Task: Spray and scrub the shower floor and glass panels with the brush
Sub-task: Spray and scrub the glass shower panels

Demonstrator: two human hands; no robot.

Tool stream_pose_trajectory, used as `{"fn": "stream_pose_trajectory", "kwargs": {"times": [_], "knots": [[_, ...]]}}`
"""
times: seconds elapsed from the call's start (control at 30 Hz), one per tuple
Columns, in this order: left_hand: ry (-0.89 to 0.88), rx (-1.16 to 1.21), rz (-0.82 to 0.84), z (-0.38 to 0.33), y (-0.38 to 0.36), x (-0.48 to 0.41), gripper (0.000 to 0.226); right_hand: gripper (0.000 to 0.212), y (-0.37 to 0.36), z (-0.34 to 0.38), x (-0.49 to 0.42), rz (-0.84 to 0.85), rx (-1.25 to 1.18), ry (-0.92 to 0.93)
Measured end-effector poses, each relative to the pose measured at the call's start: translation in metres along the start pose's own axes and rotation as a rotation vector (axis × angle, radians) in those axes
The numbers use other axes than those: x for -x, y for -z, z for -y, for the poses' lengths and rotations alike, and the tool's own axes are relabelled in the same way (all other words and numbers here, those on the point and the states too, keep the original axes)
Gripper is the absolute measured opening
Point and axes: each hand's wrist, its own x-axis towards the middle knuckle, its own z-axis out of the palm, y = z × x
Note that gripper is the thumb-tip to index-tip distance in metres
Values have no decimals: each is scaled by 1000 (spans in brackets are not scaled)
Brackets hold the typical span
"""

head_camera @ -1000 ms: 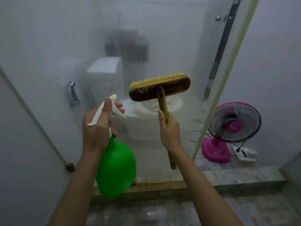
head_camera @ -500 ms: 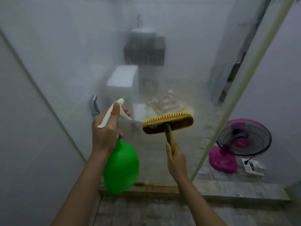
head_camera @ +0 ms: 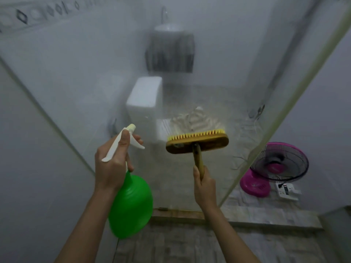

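Fogged glass panel (head_camera: 224, 82) faces left hand (head_camera: 112, 164) gripping green spray bottle (head_camera: 131, 205), right hand (head_camera: 205, 186) gripping brush (head_camera: 197, 143).

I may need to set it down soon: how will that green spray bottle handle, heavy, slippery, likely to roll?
Probably bottom-heavy: the left hand grips only the thin neck while the bulbous spray bottle hangs below. The opaque green body hides the fill level, so weight is uncertain. Laid sideways, the round body would likely roll.
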Motion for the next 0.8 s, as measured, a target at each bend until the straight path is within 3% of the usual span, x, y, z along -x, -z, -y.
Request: {"fn": "stream_pose_trajectory", "kwargs": {"times": [0.13,0.3,0.43,0.53,0.6,0.73,0.8], "knots": [[10,-36,2,-13,-1,-1,30,29,2,65,-44,-14,-49,128],[1,-12,6,-35,1,4,29,54,34,-2,-6,-36,39,26],[-1,-30,48,-43,-5,9,31,32,61,38,-27,-118,-33,-6],[5,-58,76,-41,-15,16,37,36,79,76,-61,-210,-143,98],[15,-41,88,-40,-24,22,40,39,86,54,-57,-195,-150,109],[38,-8,115,-34,-45,32,33,56,92,-40,-10,-78,-47,-105],[45,-21,123,-27,-55,38,30,49,96,-41,-8,-58,-28,-121]]}}
